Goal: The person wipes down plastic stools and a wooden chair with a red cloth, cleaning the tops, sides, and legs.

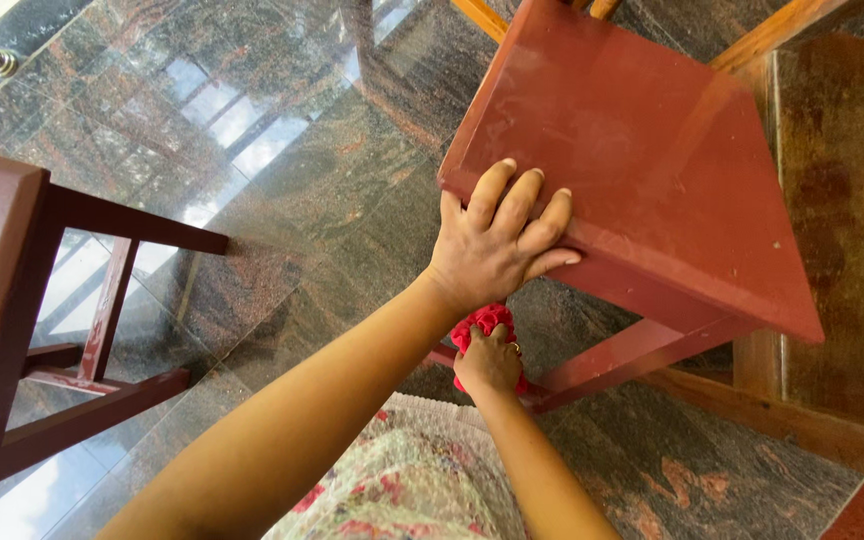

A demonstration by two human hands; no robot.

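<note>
The left hand point(492, 240) lies flat, fingers spread, on the red stool point(642, 150) seat's near edge. Below it, the right hand point(489, 362) is clenched around a red cloth point(482, 322) against the stool's lower rail, partly hidden by the left forearm. A 2nd red stool point(12, 310) stands well apart on the polished stone floor point(282, 150).

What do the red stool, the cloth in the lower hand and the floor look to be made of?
Red stool: apparently wood under matte red paint, going by its square rails and scuffed, dusty top. Red cloth: soft, bunched fabric, possibly terry. Floor: polished stone, probably granite; it is veined and mirrors the windows.
</note>
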